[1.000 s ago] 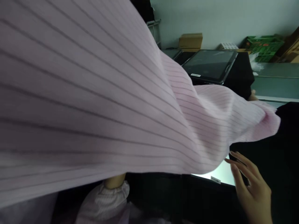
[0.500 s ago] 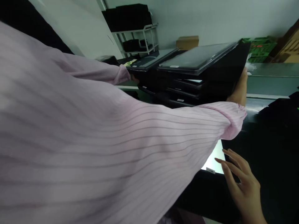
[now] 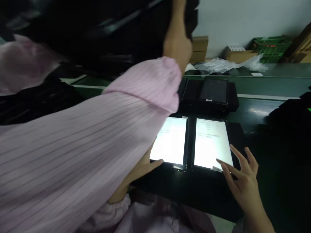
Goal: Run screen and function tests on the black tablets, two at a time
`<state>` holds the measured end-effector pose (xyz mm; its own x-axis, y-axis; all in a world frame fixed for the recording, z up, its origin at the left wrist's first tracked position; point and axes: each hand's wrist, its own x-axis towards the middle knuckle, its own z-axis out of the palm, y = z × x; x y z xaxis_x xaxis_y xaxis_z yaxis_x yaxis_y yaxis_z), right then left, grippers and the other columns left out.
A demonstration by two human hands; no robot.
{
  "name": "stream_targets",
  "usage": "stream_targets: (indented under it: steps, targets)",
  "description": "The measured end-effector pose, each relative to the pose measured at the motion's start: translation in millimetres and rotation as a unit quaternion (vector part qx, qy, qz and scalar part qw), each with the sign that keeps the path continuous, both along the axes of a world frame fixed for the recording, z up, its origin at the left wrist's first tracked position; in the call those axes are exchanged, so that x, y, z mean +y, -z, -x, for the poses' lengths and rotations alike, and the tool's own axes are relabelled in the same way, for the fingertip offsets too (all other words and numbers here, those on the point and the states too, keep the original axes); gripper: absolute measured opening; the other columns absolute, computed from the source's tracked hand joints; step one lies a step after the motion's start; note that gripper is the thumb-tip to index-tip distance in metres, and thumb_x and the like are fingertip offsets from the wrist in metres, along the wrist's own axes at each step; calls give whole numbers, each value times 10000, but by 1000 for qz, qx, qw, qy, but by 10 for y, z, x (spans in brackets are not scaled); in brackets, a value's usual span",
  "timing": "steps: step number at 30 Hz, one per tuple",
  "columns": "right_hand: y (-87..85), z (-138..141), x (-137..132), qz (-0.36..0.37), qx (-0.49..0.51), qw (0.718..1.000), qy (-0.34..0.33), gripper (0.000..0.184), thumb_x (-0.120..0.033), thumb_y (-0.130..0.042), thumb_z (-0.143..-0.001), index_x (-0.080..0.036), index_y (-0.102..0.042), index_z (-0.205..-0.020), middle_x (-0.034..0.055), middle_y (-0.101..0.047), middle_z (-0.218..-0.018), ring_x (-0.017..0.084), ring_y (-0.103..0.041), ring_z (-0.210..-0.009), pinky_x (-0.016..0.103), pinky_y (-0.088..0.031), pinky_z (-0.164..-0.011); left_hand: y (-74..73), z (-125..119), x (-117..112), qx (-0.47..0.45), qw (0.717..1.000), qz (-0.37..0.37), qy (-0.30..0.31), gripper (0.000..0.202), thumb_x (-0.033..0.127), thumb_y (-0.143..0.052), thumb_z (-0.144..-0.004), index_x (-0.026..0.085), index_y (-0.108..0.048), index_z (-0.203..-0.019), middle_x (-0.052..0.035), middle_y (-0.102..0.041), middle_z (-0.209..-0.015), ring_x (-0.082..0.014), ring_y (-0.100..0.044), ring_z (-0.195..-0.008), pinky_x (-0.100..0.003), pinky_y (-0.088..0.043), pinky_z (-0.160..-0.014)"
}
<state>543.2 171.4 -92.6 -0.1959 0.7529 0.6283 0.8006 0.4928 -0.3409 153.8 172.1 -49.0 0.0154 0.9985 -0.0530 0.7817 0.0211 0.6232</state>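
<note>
Two lit tablets lie side by side in a black tray in front of me, the left tablet (image 3: 171, 139) and the right tablet (image 3: 210, 142). My right hand (image 3: 243, 184) is open, fingers spread, fingertips on the right tablet's lower right corner. My left hand (image 3: 141, 170) rests at the left tablet's lower left corner with the thumb stretched onto its edge; its fingers are hidden. A co-worker's pink striped sleeve (image 3: 97, 145) crosses in front of me. The co-worker's hand (image 3: 177, 42) holds a stack of black trays (image 3: 109, 32) raised at the upper left.
Beyond the lit tablets sits a dark tablet (image 3: 213, 92) in a black tray on the green belt (image 3: 267, 84). Crumpled plastic film (image 3: 218, 66), cardboard boxes (image 3: 199, 45) and a green crate (image 3: 272, 48) line the far side. Dark items sit at the right edge.
The co-worker's arm and the stack of trays have swung up and to the left, uncovering the two lit tablets and my left hand. My right hand stays at the right tablet's corner.
</note>
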Motion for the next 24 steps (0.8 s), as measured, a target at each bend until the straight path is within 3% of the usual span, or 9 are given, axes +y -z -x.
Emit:
stream_targets:
  steps: [3,5,10,14,19,24]
  targets:
    - [18,-4,-15,6,36,999,26,321,-442,-550,-1125,-299,-812,-1244,110,-539,-1656,501,-327,-1632,821,-444,-1129,65,-59,17,-13,997,78,3,1074,573,-792,-915,340,-193,-1776,-161,-19,-1892,-477,-51,-1736,-750,-300,-1320]
    - [22,-21,-42,13,51,998,35,329,-461,-546,-1125,-294,-806,-1240,113,-583,-1609,498,-399,-1592,779,-503,-1073,113,-104,66,-28,996,86,-16,1094,528,-804,-902,330,-174,-1774,-164,21,-1890,-459,3,-1740,-744,-254,-1337]
    - [4,-56,-93,15,48,997,50,332,-440,-531,-1131,-266,-812,-1169,119,-641,-1526,485,-512,-1505,686,-571,-962,169,-89,237,-82,992,17,-95,935,601,-713,-966,315,-276,-1742,-168,-114,-1867,-426,-86,-1743,-664,-278,-1359]
    - [-20,-62,-102,30,53,997,40,291,-404,-552,-1128,-283,-813,-1173,89,-643,-1532,465,-533,-1494,608,-575,-913,104,2,291,-96,990,29,-101,904,649,-672,-977,330,-301,-1738,-151,-162,-1864,-424,-124,-1738,-644,-326,-1343]
    - [-80,-20,-116,46,80,996,13,226,-342,-606,-1106,-320,-828,-1141,24,-659,-1528,406,-539,-1506,579,-546,-1011,12,85,250,-90,991,58,-74,962,651,-658,-976,299,-232,-1763,-153,-86,-1883,-407,-112,-1743,-637,-272,-1366]
    - [-190,39,-152,106,102,989,17,240,-374,-605,-1104,-342,-843,-1107,10,-683,-1486,409,-543,-1501,551,-545,-991,-86,121,171,-81,990,110,-46,998,642,-676,-978,343,-168,-1783,-111,11,-1900,-423,-66,-1745,-645,-333,-1343]
